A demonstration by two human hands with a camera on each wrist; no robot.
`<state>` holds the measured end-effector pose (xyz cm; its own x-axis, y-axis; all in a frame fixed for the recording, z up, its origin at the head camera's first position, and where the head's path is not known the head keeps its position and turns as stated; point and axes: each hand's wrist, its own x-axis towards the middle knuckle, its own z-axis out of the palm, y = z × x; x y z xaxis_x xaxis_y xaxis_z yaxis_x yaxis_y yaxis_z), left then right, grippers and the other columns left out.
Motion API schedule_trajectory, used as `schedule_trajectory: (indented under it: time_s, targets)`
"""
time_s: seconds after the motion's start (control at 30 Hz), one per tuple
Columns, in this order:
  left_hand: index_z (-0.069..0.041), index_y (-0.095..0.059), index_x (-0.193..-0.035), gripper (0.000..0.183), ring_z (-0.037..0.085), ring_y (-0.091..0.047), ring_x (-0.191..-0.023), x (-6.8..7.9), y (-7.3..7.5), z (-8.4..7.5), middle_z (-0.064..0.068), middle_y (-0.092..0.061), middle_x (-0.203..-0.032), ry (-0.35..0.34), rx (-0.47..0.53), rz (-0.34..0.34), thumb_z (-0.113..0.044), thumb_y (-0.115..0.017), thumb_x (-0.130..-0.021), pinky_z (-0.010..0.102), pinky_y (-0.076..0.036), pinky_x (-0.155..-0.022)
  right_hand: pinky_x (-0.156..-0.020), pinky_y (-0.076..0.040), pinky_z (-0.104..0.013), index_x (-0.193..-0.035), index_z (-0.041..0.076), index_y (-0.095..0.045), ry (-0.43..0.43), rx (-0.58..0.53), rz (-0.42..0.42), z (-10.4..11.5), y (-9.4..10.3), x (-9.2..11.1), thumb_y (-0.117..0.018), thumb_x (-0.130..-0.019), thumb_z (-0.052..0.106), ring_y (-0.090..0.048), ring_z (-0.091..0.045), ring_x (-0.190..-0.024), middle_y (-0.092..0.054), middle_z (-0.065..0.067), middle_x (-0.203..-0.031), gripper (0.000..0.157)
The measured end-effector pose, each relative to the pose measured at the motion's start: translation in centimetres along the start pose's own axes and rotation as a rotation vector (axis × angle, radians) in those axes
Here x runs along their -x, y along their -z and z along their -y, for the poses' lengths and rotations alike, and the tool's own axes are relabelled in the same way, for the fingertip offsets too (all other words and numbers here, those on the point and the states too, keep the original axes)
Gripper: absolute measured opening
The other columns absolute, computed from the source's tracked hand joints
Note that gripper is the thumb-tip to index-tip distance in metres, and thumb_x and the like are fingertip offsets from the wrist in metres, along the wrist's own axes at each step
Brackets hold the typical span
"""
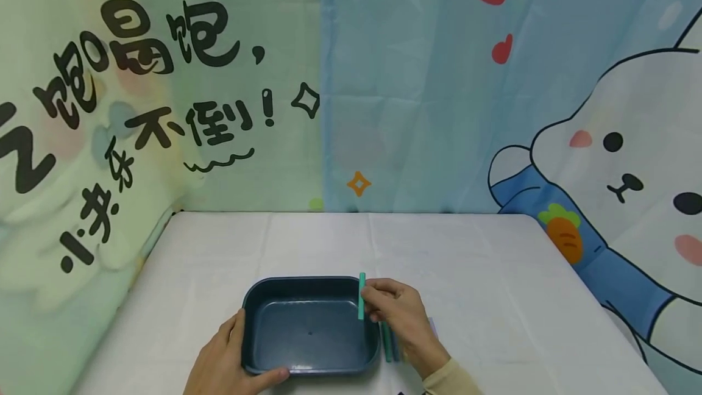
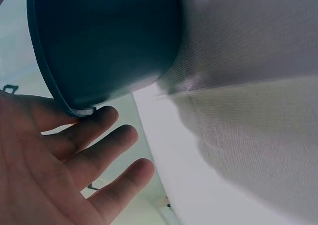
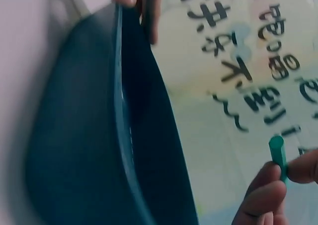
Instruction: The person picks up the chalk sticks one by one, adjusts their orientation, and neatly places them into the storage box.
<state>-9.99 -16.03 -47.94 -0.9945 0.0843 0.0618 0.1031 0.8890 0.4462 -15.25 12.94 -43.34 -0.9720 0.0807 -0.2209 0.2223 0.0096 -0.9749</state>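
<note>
A dark blue plastic tray (image 1: 309, 367) with rounded corners sits near the front of the table. My left hand (image 1: 225, 355) holds its front left corner, thumb along the front rim and fingers against the left side. In the left wrist view, the fingers (image 2: 107, 158) are spread and nearly straight, with the tray's rim (image 2: 79, 112) at the index finger. Over the tray's right rim, my right hand (image 1: 400, 316) pinches a short, slim green stick (image 1: 361, 297) between thumb and fingertips. The right wrist view shows the stick's round end (image 3: 277, 142) above the pinching fingers.
More thin sticks lie right of the tray, partly hidden under the right hand, among them a green one (image 1: 387, 343) and a purple one (image 1: 432, 325). A white cloth covers the table (image 1: 466, 273). Behind it hangs a printed curtain (image 1: 406, 108).
</note>
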Motion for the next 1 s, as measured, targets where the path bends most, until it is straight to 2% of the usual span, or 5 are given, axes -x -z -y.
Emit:
schedule_trajectory:
  time_s: [0.1,0.4,0.67,1.0]
  targets:
    - [0.005,-0.037,-0.153,0.132,0.041,-0.059,-0.119,0.0,0.0,0.0,0.025,-0.054,-0.14,-0.005,0.005,-0.006,-0.086,-0.071,-0.064,0.054,-0.053,-0.091,-0.063,-0.053,-0.026,-0.113,-0.005,-0.069,0.006,-0.018,0.035,0.0,-1.4,0.1,-0.073,-0.088,0.014,-0.063,-0.017,-0.071,-0.07,-0.007,-0.081,0.032]
    - [0.007,-0.033,-0.154,0.134,0.04,-0.059,-0.117,0.2,0.2,0.3,0.026,-0.051,-0.142,0.012,0.035,0.036,-0.085,-0.071,-0.065,0.053,-0.054,-0.089,-0.066,-0.055,-0.028,-0.117,-0.006,-0.067,0.026,-0.042,0.181,-0.6,-4.5,0.6,-0.073,-0.091,0.017,-0.065,-0.015,-0.073,-0.072,-0.004,-0.084,0.035]
    - [0.004,-0.034,-0.155,0.132,0.039,-0.061,-0.116,-0.2,-0.1,0.1,0.025,-0.054,-0.139,-0.015,0.037,-0.013,-0.086,-0.07,-0.065,0.052,-0.054,-0.09,-0.067,-0.056,-0.027,-0.12,-0.008,-0.067,-0.014,-0.097,0.198,-1.3,-6.3,0.1,-0.072,-0.091,0.018,-0.066,-0.014,-0.076,-0.071,-0.007,-0.09,0.04]
    - [0.006,-0.033,-0.154,0.131,0.04,-0.06,-0.117,0.0,-0.1,0.3,0.027,-0.052,-0.14,-0.018,0.034,-0.005,-0.085,-0.07,-0.067,0.053,-0.054,-0.09,-0.063,-0.055,-0.024,-0.114,-0.011,-0.068,-0.042,-0.082,0.218,-2.6,-8.7,-0.4,-0.071,-0.086,0.012,-0.064,-0.012,-0.068,-0.07,-0.006,-0.081,0.036]
